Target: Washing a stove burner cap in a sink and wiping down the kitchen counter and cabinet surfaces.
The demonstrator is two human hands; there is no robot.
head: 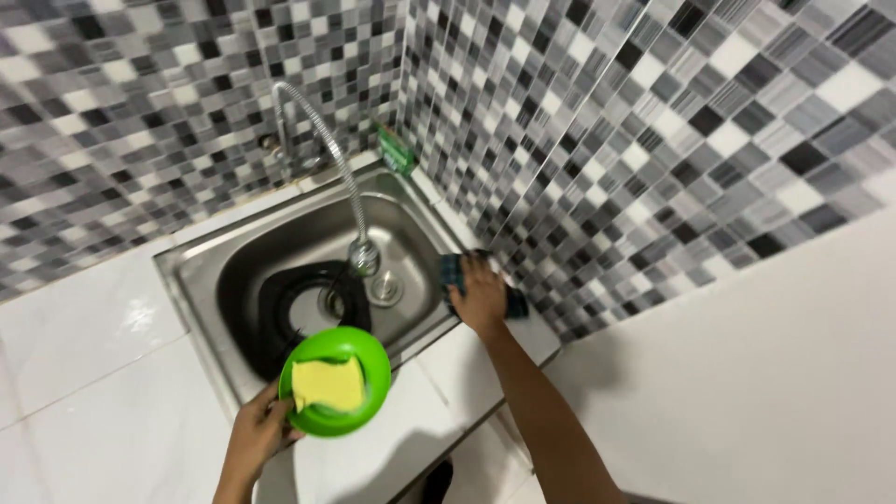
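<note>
My left hand (259, 432) grips the rim of a bright green round plate (371, 373) and holds it over the front edge of the steel sink (196, 271). A yellow sponge (329, 383) lies on the plate. My right hand (481, 297) presses flat on a dark checked cloth (452, 271) at the sink's right rim, close to the mosaic wall. A flexible steel tap (329, 154) curves down over the basin toward the drain (384, 288).
A black ring-shaped thing (280, 303) lies in the basin. A green sponge or packet (395, 149) sits at the back corner of the sink. White tiled counter (103, 373) surrounds the sink; grey mosaic walls (607, 140) rise behind and to the right.
</note>
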